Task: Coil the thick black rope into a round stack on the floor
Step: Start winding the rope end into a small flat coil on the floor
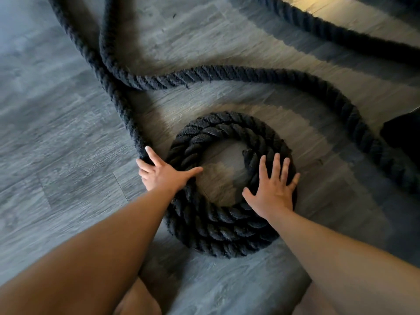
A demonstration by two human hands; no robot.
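Observation:
The thick black rope forms a round coil (227, 226) of several turns on the grey wood-look floor (56, 133). My left hand (163, 175) lies on the coil's left side, thumb stretched across the turns and fingers touching the rope strand (122, 103) that runs in from the upper left. My right hand (271, 189) rests flat, fingers spread, on the coil's right side. The rope's end (248, 155) shows inside the ring, just left of my right fingers.
Loose rope snakes across the floor: one loop (250, 76) curves behind the coil and down the right side, another stretch (329, 30) crosses the top right. A dark object (402, 133) sits at the right edge. My knees are at the bottom.

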